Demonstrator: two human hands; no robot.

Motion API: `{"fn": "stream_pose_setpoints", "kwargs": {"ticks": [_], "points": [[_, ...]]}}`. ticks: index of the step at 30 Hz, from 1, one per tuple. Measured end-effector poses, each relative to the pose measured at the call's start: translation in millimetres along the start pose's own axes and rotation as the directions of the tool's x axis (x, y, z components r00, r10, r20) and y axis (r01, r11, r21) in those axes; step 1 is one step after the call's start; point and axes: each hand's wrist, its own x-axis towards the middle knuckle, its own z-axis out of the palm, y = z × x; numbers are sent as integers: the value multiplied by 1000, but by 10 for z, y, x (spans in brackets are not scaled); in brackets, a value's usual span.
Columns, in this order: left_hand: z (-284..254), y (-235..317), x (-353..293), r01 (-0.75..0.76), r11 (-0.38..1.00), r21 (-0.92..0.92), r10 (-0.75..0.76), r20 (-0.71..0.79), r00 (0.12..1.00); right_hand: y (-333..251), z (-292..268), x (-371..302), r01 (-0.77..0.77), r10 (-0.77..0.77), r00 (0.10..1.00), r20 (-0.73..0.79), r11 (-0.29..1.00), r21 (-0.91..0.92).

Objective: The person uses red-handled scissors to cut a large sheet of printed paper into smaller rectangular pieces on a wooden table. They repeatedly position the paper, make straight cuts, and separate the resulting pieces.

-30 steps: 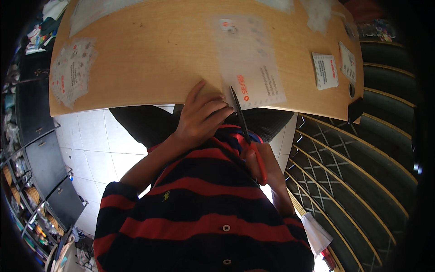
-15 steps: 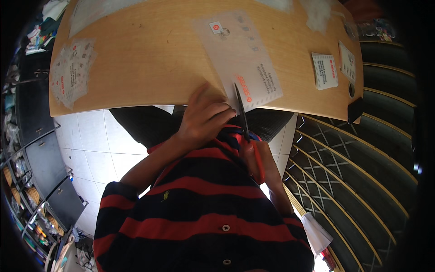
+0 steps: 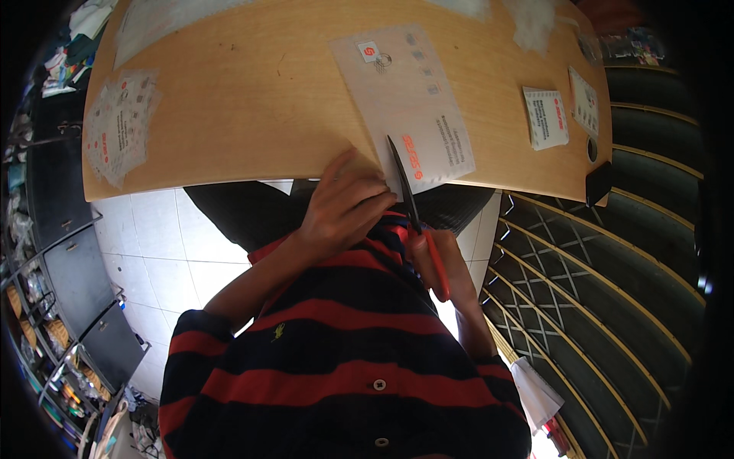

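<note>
A pale, seemingly translucent printed sheet [image 3: 428,99] with orange and grey print lies slanted on the table, its near end jutting past the front edge toward my body. My left hand [image 3: 344,203] pinches the near-left corner of the sheet between thumb and fingers. In my right hand [image 3: 447,256] is a pair of scissors [image 3: 404,183] with red handles and dark blades. The blades lie along the left side of the sheet, tips pointing away from me, one blade showing above it. Whether the other blade is underneath cannot be seen.
Overlapping printed pieces [image 3: 121,130] lie at the table's left end. A small stack of printed cards [image 3: 546,118] and another piece [image 3: 584,103] rest at the right. Clear plastic sheets [image 3: 531,23] are at the far side. A folding metal gate [image 3: 566,268] stands right, cabinets [image 3: 73,264] left.
The sheet has shifted slightly toward me. The scissors' tips have moved a little left and away, and the red handles have tilted. My left hand keeps its pinch in nearly the same place.
</note>
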Motion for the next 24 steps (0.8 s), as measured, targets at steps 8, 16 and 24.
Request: {"fn": "stream_pose_setpoints", "kwargs": {"ticks": [8, 16, 24], "points": [[-189, 99, 181, 343, 933, -109, -346, -8, 938, 129, -16, 36, -16, 2, 996, 91, 988, 156], [-314, -20, 600, 800, 598, -39, -770, 246, 588, 322, 276, 115, 144, -141, 989, -32, 985, 95], [-302, 125, 545, 916, 351, -197, -830, 387, 401, 112, 263, 114, 16, -17, 999, 36, 1000, 27]]}}
